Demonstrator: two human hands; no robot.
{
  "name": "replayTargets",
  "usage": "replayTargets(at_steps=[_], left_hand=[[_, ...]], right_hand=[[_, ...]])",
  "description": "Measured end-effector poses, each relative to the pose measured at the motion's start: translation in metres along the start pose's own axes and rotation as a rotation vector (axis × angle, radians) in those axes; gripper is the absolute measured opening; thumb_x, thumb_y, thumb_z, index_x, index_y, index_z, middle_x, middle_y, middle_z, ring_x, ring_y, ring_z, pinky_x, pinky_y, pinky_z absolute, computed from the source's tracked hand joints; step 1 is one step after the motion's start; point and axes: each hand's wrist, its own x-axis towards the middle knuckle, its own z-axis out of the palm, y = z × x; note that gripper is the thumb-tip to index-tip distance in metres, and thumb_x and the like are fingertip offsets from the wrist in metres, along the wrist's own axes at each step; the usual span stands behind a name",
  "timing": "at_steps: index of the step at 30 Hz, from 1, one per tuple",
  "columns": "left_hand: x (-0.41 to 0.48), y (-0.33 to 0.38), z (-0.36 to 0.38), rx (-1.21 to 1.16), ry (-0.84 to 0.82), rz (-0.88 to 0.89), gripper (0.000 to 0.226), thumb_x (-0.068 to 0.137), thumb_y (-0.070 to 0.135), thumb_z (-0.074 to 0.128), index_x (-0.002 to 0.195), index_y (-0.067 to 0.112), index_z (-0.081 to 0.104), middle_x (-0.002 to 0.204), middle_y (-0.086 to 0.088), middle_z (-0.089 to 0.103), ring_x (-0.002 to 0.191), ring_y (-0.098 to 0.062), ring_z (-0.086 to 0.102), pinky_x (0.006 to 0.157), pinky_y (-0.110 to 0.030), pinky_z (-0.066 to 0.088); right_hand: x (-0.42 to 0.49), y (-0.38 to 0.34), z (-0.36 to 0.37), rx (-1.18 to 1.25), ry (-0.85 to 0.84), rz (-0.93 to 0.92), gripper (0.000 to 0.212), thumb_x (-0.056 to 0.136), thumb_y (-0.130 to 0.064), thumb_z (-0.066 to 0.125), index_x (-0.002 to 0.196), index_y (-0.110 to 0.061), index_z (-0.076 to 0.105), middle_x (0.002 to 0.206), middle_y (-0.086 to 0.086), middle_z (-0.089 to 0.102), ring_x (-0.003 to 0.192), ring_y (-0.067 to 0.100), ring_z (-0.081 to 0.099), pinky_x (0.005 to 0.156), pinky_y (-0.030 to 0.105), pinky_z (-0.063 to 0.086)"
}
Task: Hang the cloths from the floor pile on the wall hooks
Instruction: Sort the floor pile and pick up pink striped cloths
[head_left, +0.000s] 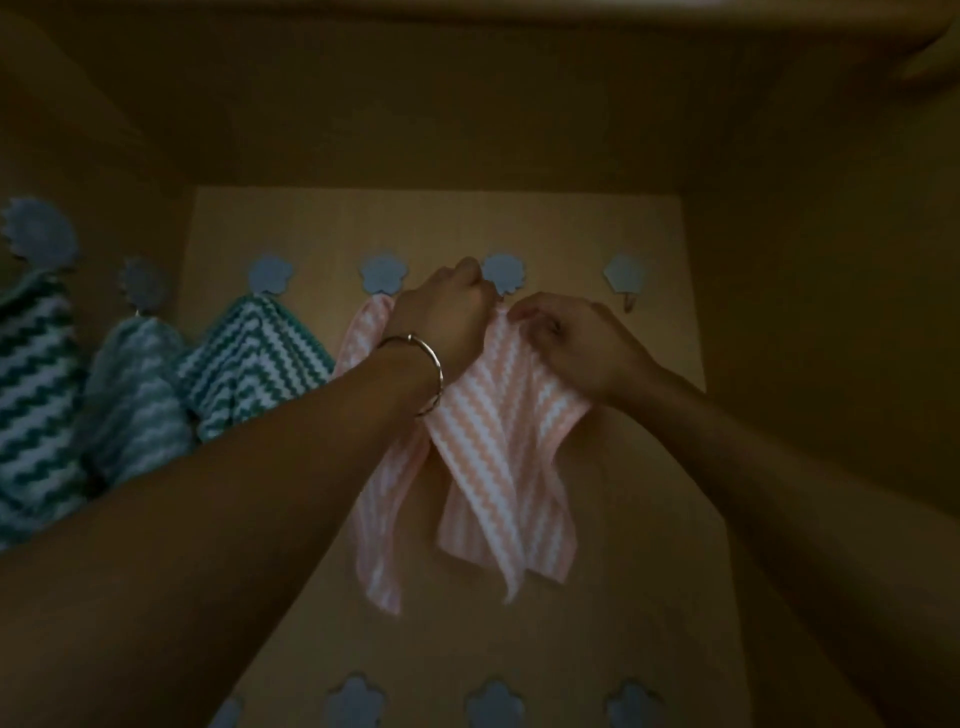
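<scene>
Head view, dim light. Item in handling: one pink-and-white striped cloth (498, 467), held against the wall (649, 467), its upper edge bunched just below the fifth hook (503, 273) of the upper row. Whether the cloth is caught on that hook cannot be told, as the spot is covered by fingers. Left hand (441, 317): grip clenched, the cloth's top corner pinched right beside the hook; a metal bangle (415, 374) is worn at the wrist. Right hand (576, 343): grip clenched, fingers curled into the same top edge just to the right. The remainder of the cloth hangs free in folds below both hands. Hung items, left to right: a dark green zigzag cloth (31, 389), a pale teal cloth (135, 395), a green-and-white zigzag cloth (249, 364) and a second pink striped cloth (376, 545), the last partly hidden behind the left forearm. Each is suspended under a blue flower-shaped hook. One bare hook (626, 273) is seen to the right of the hands. A lower row of hooks (493, 701) is seen along the bottom edge.
</scene>
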Motion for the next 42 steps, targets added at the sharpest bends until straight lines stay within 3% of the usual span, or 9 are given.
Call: replayTargets(at_steps=[5, 14, 18, 22, 24, 28, 31, 36, 42], left_hand=[[0.032, -0.009, -0.002, 0.082, 0.044, -0.049, 0.026, 0.096, 0.016, 0.044, 0.117, 0.014, 0.059, 0.12, -0.01, 0.049, 0.112, -0.032, 0.051, 0.074, -0.042, 0.044], [0.024, -0.001, 0.017, 0.021, 0.034, -0.115, 0.029, 0.092, 0.018, 0.047, 0.12, 0.012, 0.053, 0.12, -0.012, 0.055, 0.11, -0.033, 0.054, 0.082, -0.041, 0.043], [0.01, 0.007, 0.023, -0.082, 0.039, -0.124, 0.029, 0.095, 0.021, 0.041, 0.119, 0.01, 0.054, 0.118, -0.012, 0.057, 0.109, -0.032, 0.055, 0.084, -0.039, 0.043], [0.0, 0.009, 0.02, -0.226, 0.007, -0.163, 0.028, 0.095, 0.021, 0.041, 0.113, 0.009, 0.057, 0.112, -0.014, 0.063, 0.104, -0.032, 0.059, 0.083, -0.039, 0.045], [-0.005, 0.012, 0.017, -0.183, -0.047, -0.153, 0.027, 0.093, 0.021, 0.043, 0.113, 0.009, 0.056, 0.111, -0.014, 0.063, 0.103, -0.032, 0.059, 0.082, -0.039, 0.045], [-0.026, 0.03, 0.013, -0.089, -0.212, -0.127, 0.056, 0.09, 0.019, 0.046, 0.141, 0.004, 0.029, 0.13, -0.017, 0.05, 0.115, -0.035, 0.052, 0.091, -0.041, 0.04], [-0.054, 0.039, 0.018, -0.211, -0.229, -0.088, 0.058, 0.09, 0.014, 0.044, 0.142, -0.002, 0.025, 0.138, -0.021, 0.04, 0.121, -0.038, 0.045, 0.1, -0.043, 0.039], [-0.11, 0.048, 0.02, -0.316, -0.385, -0.041, 0.068, 0.09, 0.015, 0.045, 0.148, 0.002, 0.013, 0.154, -0.02, 0.017, 0.141, -0.033, 0.022, 0.114, -0.039, 0.022], [-0.159, 0.063, 0.0, -0.343, -0.474, 0.061, 0.065, 0.091, 0.015, 0.047, 0.148, 0.007, 0.017, 0.15, -0.011, 0.027, 0.135, -0.026, 0.031, 0.104, -0.033, 0.034]], right_hand=[[0.041, 0.004, 0.008, -0.016, 0.113, 0.042, 0.034, 0.098, -0.018, 0.04, 0.124, -0.024, 0.06, 0.127, 0.001, 0.062, 0.113, 0.021, 0.058, 0.096, 0.038, 0.046], [0.036, 0.008, 0.034, 0.296, 0.156, 0.198, 0.026, 0.096, -0.014, 0.044, 0.117, -0.02, 0.059, 0.109, -0.006, 0.059, 0.098, 0.009, 0.056, 0.07, 0.012, 0.04], [0.016, 0.006, 0.042, 0.464, 0.135, 0.242, 0.034, 0.097, -0.017, 0.044, 0.129, -0.021, 0.052, 0.125, -0.005, 0.059, 0.108, 0.009, 0.057, 0.088, 0.021, 0.047], [-0.003, -0.003, 0.047, 0.553, 0.049, 0.292, 0.04, 0.098, -0.018, 0.036, 0.136, -0.03, 0.044, 0.098, 0.002, 0.068, 0.062, 0.009, 0.064, 0.05, 0.022, 0.049], [-0.01, -0.008, 0.046, 0.484, 0.001, 0.313, 0.044, 0.098, -0.017, 0.034, 0.14, -0.03, 0.04, 0.087, 0.003, 0.067, 0.053, 0.011, 0.06, 0.045, 0.022, 0.046], [-0.023, -0.02, 0.039, 0.29, -0.102, 0.297, 0.044, 0.096, -0.018, 0.043, 0.14, -0.022, 0.04, 0.107, -0.003, 0.057, 0.085, 0.017, 0.057, 0.067, 0.025, 0.042], [-0.047, -0.029, 0.039, 0.115, -0.213, 0.272, 0.044, 0.093, -0.019, 0.048, 0.135, -0.008, 0.042, 0.124, 0.013, 0.058, 0.106, 0.029, 0.056, 0.074, 0.023, 0.034], [-0.095, -0.043, 0.042, -0.18, -0.437, 0.177, 0.054, 0.089, -0.015, 0.05, 0.14, -0.006, 0.036, 0.121, 0.021, 0.052, 0.11, 0.035, 0.05, 0.08, 0.031, 0.038], [-0.145, -0.063, 0.027, -0.267, -0.624, 0.198, 0.048, 0.096, -0.021, 0.047, 0.141, -0.012, 0.037, 0.127, 0.014, 0.046, 0.114, 0.029, 0.049, 0.092, 0.034, 0.042]])
